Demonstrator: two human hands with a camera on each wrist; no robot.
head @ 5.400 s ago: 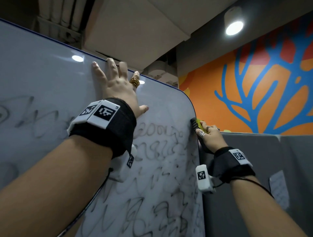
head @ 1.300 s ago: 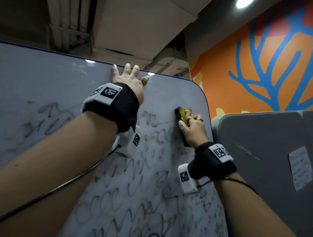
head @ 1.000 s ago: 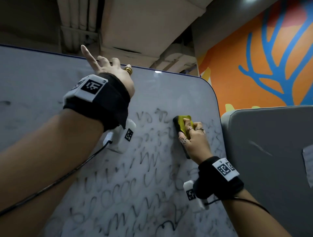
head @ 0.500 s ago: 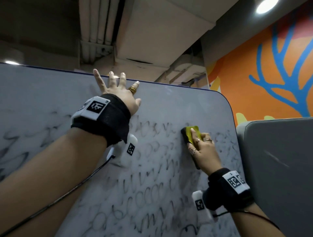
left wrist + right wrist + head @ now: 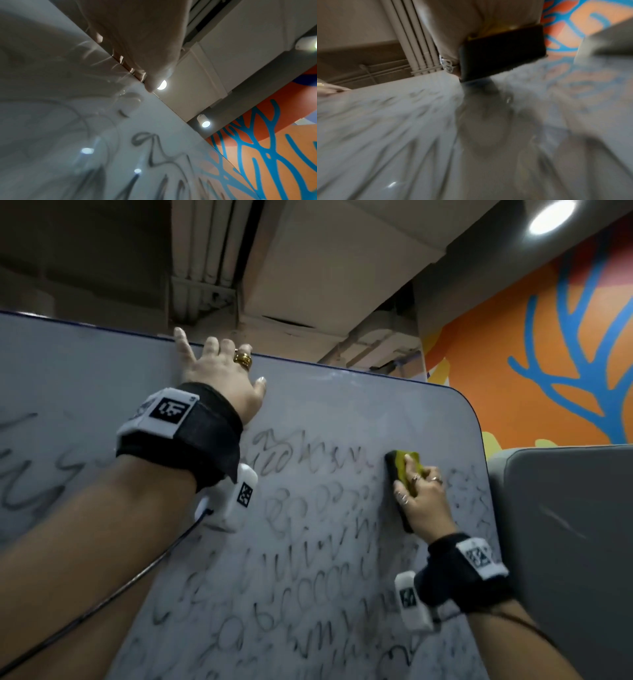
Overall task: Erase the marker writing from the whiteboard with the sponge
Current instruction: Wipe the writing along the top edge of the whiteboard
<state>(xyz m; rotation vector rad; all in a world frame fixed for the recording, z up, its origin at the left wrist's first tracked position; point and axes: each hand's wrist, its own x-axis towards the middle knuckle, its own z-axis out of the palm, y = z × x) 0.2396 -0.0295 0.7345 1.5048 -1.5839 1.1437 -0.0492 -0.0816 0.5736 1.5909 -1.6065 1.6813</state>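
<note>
The fingers (image 5: pixel 409 470) of the right hand (image 5: pixel 423 501) are laid over the yellow back of the sponge (image 5: pixel 399 474), with the thumb curled along its dark lower edge, so the sponge is gripped and pressed flat against the whiteboard (image 5: pixel 342 405). The sponge's black face is turned to the board, and its top end is seen projecting past the fingertips, toward the upper right part of the board. In the right wrist view, which is blurred, the dark block of the sponge (image 5: pixel 501 52) is seen under the palm, touching the board surface.

Grey marker writing (image 5: pixel 291 542) is spread in looping rows to the left of and below the sponge; fainter, smeared marks are seen to its right.

The left hand (image 5: pixel 222 378) is spread flat near the top edge of the whiteboard, its fingers (image 5: pixel 120 56) hooked over that edge, nothing being held. A gold ring (image 5: pixel 242 359) is worn on it.
</note>
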